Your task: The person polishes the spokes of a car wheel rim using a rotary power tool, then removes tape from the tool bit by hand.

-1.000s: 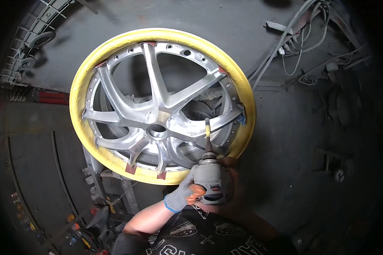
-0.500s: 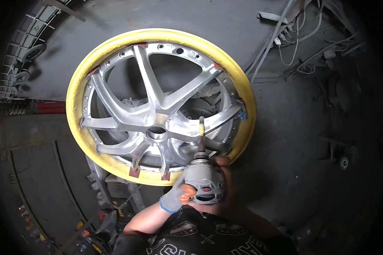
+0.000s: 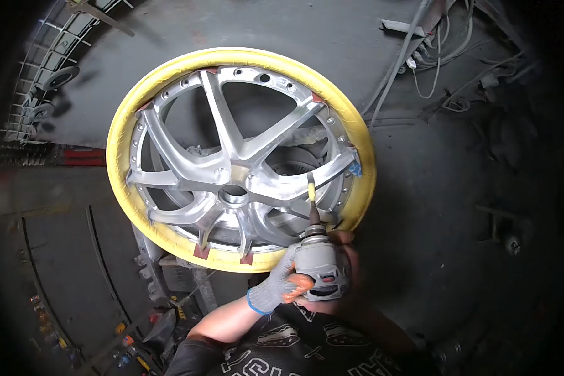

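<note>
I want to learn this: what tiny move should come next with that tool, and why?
Perhaps ease the power tool slightly along the right-hand spoke. Its slim tip overlaps that spoke in this view, though I can't tell if they touch, and the gloved left grip holds the tool's body.

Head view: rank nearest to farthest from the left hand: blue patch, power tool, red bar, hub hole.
1. Power tool: touching the left hand, on its right.
2. Hub hole: ahead, slightly left.
3. Blue patch: ahead and right, at the wheel's edge.
4. Red bar: left, outside the wheel.
</note>
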Action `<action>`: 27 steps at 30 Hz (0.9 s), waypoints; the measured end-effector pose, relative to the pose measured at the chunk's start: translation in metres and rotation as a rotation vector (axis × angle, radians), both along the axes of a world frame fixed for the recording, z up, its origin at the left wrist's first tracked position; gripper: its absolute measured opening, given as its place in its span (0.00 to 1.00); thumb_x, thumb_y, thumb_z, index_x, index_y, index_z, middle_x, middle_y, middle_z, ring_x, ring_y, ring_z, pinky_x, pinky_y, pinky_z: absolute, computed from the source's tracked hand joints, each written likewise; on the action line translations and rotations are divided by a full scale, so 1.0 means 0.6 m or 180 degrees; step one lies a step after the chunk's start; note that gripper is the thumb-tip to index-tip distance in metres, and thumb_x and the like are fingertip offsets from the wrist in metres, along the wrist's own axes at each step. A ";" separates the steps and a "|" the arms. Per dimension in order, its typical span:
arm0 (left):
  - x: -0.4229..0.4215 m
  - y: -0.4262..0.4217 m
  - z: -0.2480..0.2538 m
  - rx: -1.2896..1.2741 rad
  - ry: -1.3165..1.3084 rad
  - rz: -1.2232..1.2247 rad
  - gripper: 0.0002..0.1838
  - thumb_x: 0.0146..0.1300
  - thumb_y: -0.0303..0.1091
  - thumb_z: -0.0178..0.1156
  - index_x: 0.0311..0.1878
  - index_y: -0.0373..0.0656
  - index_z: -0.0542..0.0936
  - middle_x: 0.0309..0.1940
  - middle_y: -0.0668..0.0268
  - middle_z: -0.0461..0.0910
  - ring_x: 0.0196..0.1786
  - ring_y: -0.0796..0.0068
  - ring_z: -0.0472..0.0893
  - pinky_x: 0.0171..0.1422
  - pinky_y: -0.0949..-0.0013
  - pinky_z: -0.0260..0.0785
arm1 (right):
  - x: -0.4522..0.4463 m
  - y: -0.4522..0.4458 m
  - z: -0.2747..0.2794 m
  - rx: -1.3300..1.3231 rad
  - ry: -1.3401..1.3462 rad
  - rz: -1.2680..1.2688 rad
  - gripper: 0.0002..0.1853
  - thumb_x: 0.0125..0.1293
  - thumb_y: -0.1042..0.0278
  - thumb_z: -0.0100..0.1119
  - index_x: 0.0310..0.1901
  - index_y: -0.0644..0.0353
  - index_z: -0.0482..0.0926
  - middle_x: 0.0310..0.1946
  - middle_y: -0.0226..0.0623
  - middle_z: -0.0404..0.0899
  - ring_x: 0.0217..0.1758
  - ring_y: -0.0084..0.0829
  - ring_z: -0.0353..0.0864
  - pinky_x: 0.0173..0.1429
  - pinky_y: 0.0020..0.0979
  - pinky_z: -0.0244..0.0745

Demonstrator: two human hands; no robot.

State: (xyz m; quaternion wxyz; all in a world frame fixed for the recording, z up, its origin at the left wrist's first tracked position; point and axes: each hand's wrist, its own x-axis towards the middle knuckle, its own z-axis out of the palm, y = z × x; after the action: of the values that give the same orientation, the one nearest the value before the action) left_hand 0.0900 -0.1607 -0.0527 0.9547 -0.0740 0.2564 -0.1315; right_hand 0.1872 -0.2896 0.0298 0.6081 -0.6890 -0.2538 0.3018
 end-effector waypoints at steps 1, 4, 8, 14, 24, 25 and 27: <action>-0.003 0.000 -0.001 -0.0042 0.0007 0.0000 0.21 0.73 0.38 0.54 0.65 0.38 0.71 0.43 0.61 0.81 0.34 0.68 0.83 0.34 0.63 0.78 | -0.001 0.001 -0.001 0.0021 -0.0041 0.0044 0.66 0.34 0.60 0.88 0.70 0.64 0.49 0.58 0.48 0.73 0.61 0.38 0.78 0.66 0.42 0.73; -0.017 -0.008 -0.002 -0.0605 0.0112 0.0615 0.25 0.75 0.41 0.49 0.69 0.35 0.67 0.45 0.55 0.80 0.30 0.65 0.82 0.30 0.60 0.76 | 0.020 0.006 0.030 -0.0148 -0.0511 0.0187 0.62 0.35 0.56 0.87 0.68 0.67 0.52 0.56 0.47 0.76 0.57 0.39 0.81 0.60 0.39 0.77; 0.009 -0.016 0.034 -0.0734 -0.0877 0.0718 0.30 0.73 0.42 0.52 0.71 0.35 0.63 0.53 0.55 0.77 0.44 0.65 0.81 0.45 0.63 0.76 | 0.014 -0.006 0.021 -0.0120 -0.0496 0.0208 0.62 0.34 0.57 0.87 0.68 0.66 0.54 0.56 0.48 0.75 0.57 0.41 0.81 0.60 0.39 0.77; 0.056 -0.006 0.114 0.0589 -0.0916 0.0360 0.32 0.70 0.38 0.56 0.73 0.34 0.60 0.60 0.56 0.75 0.56 0.68 0.80 0.59 0.65 0.76 | 0.026 -0.016 0.038 -0.0124 0.0199 0.0173 0.63 0.34 0.65 0.87 0.70 0.63 0.52 0.60 0.47 0.71 0.63 0.39 0.76 0.66 0.41 0.72; 0.089 -0.023 0.117 -0.0763 -0.1440 0.0806 0.34 0.74 0.46 0.48 0.74 0.32 0.57 0.65 0.54 0.70 0.62 0.65 0.77 0.63 0.63 0.74 | 0.027 -0.004 0.056 -0.0191 0.0068 -0.0113 0.58 0.30 0.63 0.88 0.65 0.64 0.61 0.56 0.47 0.77 0.59 0.36 0.81 0.65 0.36 0.74; 0.089 -0.022 0.118 -0.0602 -0.1382 0.0765 0.35 0.74 0.47 0.48 0.74 0.32 0.57 0.65 0.54 0.70 0.62 0.65 0.76 0.64 0.63 0.73 | 0.033 -0.007 0.062 -0.0282 0.0055 -0.0018 0.58 0.31 0.63 0.88 0.65 0.64 0.61 0.56 0.47 0.77 0.59 0.36 0.81 0.65 0.37 0.75; 0.086 -0.019 0.122 -0.0287 -0.1263 0.0679 0.35 0.74 0.47 0.49 0.75 0.32 0.56 0.66 0.53 0.69 0.63 0.65 0.76 0.65 0.63 0.72 | 0.044 -0.013 0.073 -0.0463 0.0022 0.0177 0.58 0.31 0.63 0.88 0.65 0.65 0.60 0.55 0.47 0.77 0.58 0.37 0.81 0.64 0.37 0.75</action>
State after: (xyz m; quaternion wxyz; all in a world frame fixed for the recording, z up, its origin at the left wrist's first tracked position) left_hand 0.1418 -0.1721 0.0204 0.9907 -0.1160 0.0483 -0.0531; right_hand 0.2136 -0.2974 0.0734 0.5487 -0.7230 -0.2481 0.3385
